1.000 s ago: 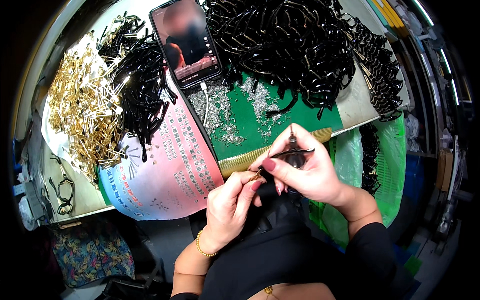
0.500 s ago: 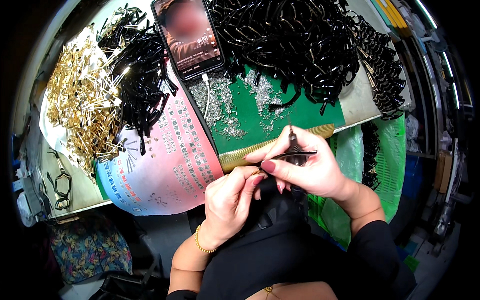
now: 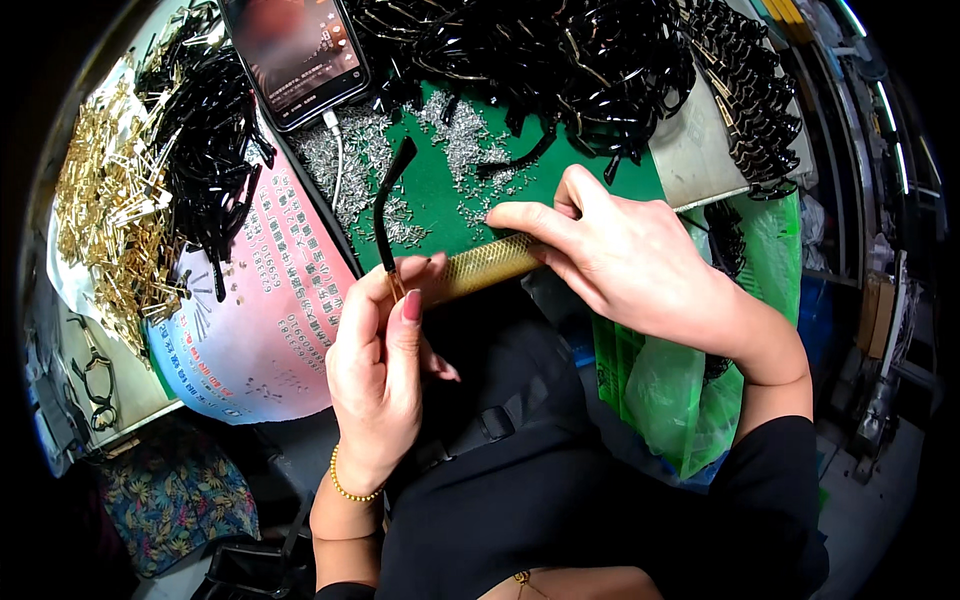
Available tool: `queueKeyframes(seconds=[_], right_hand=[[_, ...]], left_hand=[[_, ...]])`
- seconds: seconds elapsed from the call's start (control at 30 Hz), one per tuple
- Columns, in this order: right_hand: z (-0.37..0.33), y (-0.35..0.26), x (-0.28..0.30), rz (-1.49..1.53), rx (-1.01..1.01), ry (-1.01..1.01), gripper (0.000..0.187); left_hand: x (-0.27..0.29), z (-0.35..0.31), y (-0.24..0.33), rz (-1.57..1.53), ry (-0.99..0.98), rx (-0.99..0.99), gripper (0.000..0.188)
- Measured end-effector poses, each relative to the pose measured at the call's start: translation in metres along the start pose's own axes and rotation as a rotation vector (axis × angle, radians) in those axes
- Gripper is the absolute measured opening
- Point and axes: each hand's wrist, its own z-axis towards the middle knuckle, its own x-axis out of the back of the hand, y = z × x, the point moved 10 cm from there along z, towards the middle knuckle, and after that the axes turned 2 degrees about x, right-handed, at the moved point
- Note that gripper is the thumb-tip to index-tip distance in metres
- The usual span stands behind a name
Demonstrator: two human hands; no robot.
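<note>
Your left grip (image 3: 385, 360) pinches a black temple arm (image 3: 388, 215); your right grip (image 3: 610, 250), fingers spread, reaches the tiny screws (image 3: 465, 150) just beyond it.

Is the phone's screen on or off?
On: the phone lies at the table's far edge, its screen lit with a picture, a white cable plugged in.

Temple arm (image 3: 385, 205): glossy black plastic, gold metal tip, pinched in left hand (image 3: 380, 370).
Heaped black arms (image 3: 560, 50): shiny plastic.
Gold parts (image 3: 100, 210): bright polished metal.
Small screws (image 3: 350, 160): silvery metal, loose scatter.
Mat (image 3: 440, 190): matt green, smooth.
Table-edge strip (image 3: 480, 268): gold, rough knurled texture, under right hand (image 3: 630, 260).
Bag (image 3: 680, 370): thin green plastic, crinkled sheen.
Phone (image 3: 295, 50): glossy glass screen.
</note>
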Motion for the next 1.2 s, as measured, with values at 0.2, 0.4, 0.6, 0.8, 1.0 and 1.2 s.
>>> queueKeyframes(seconds=[0.2, 0.4, 0.6, 0.8, 1.0, 1.2], right_hand=[[0.004, 0.002, -0.003, -0.004, -0.001, -0.044, 0.044], [0.008, 0.005, -0.004, 0.041, -0.021, -0.057, 0.044], [0.015, 0.006, -0.009, 0.036, -0.062, -0.155, 0.044], [0.019, -0.009, -0.010, 0.496, 0.080, -0.080, 0.047], [0.014, -0.040, -0.034, 1.265, -0.327, -0.547, 0.052], [0.017, -0.035, -0.037, 1.228, -0.301, -0.559, 0.052]], left_hand=[[-0.014, 0.025, 0.016, 0.060, -0.028, -0.100, 0.027], [-0.025, 0.021, 0.005, 0.042, -0.118, 0.007, 0.023], [-0.006, 0.006, 0.006, 0.051, -0.013, 0.006, 0.025], [0.012, 0.007, -0.002, 0.112, 0.044, 0.054, 0.024], [0.013, 0.008, 0.002, 0.212, 0.078, -0.040, 0.021], [0.008, 0.009, 0.012, 0.390, 0.121, -0.205, 0.023]])
